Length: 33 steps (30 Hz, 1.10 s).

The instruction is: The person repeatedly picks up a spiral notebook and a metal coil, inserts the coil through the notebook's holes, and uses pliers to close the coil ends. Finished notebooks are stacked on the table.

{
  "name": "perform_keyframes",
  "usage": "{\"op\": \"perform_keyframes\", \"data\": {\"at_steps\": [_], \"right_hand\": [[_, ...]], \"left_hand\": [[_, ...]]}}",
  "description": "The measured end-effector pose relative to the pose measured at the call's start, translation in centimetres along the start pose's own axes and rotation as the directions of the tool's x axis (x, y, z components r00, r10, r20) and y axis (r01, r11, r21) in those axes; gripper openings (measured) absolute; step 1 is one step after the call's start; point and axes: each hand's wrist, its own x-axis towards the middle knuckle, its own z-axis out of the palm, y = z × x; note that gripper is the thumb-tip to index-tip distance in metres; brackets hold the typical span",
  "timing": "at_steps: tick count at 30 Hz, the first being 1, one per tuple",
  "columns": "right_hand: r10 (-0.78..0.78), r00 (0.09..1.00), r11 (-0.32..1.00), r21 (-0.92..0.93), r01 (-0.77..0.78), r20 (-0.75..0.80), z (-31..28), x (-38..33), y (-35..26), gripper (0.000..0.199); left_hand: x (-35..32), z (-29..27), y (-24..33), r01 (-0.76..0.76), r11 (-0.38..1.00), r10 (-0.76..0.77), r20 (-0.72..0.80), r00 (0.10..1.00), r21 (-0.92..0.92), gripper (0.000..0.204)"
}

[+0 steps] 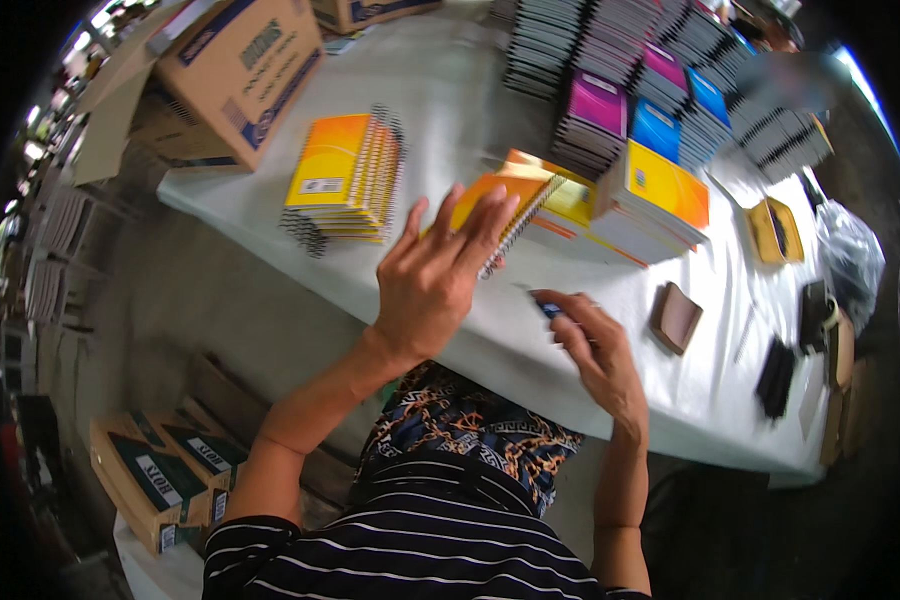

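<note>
Above the near edge of the table, my left hand (432,285) grips a yellow-orange spiral notebook (525,187). Its fingers lie across the cover, and a fingertip shows by the black wire spiral. To its right, my right hand (598,355) is closed around a small dark blue tool (548,309) with a thin tip, which looks like a cutter knife. The tip points toward the notebook, apart from it. Left of my left hand sits a stack of yellow spiral notebooks (328,165). Beyond the held notebook lie more yellow-orange notebooks (575,200), beside a taller block of them (670,190).
Tall piles of purple notebooks (595,105) and blue notebooks (656,130) stand at the back right. A brown pouch (677,318), a yellow container (773,232) and a plastic bag (850,255) lie right. An open cardboard box (235,85) is back left; smaller boxes (155,475) sit lower left.
</note>
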Motion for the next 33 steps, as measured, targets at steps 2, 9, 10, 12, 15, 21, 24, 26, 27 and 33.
{"op": "perform_keyframes", "data": {"at_steps": [2,9,10,12,15,21,24,26,27,33], "right_hand": [[0.05,0.983,0.971,-0.221,-0.088,-0.175,-0.6,0.3,1.5,0.026],[-0.128,0.953,0.498,-0.849,-0.177,-0.274,-1.7,-1.0,8.8,0.043],[-0.132,0.941,0.601,-0.78,-0.174,-0.311,-1.3,-0.4,8.3,0.049],[-0.122,0.913,0.781,-0.605,-0.154,-0.389,0.4,1.3,6.3,0.061],[-0.262,0.904,0.965,-0.08,0.25,-0.337,3.4,7.5,3.0,0.088],[-0.576,0.816,0.757,0.343,0.556,-0.05,8.2,17.2,-4.1,0.05],[-0.592,0.786,0.805,-0.077,0.589,-0.181,11.4,19.0,-7.7,0.033],[-0.78,0.62,0.556,-0.544,0.628,-0.082,13.7,20.6,-6.0,0.028],[-0.691,0.71,0.482,-0.649,0.589,0.131,14.3,20.2,-5.5,0.022],[-0.544,0.833,0.733,-0.54,0.414,-0.1,9.7,15.9,-0.4,0.031]], "left_hand": [[1.4,-1.9,-3.1,-0.001,0.996,0.011,-0.106,0.994,0.092,0.06],[1.7,-4.6,-14.6,0.126,0.962,-0.112,-0.07,0.991,0.242,0.06],[1.3,-5.0,-15.4,0.131,0.991,-0.13,-0.052,0.99,0.028,0.059],[1.0,-5.8,-16.7,0.128,0.91,-0.142,-0.006,0.99,-0.395,0.057],[2.0,-5.6,-17.8,-0.02,0.344,0.029,-0.011,1.0,-0.939,0.06],[4.6,-5.4,-19.6,0.099,0.193,0.018,0.104,0.994,-0.976,0.063],[4.6,-5.3,-22.2,0.254,0.163,-0.362,0.182,0.914,-0.953,0.083],[2.6,-4.2,-25.7,0.465,0.132,-0.493,0.349,0.797,-0.875,0.076],[1.7,-3.6,-24.9,0.615,0.187,-0.573,0.424,0.702,-0.766,0.073],[-0.6,-3.0,-22.9,0.685,0.021,-0.466,0.599,0.652,-0.729,0.069]]}}
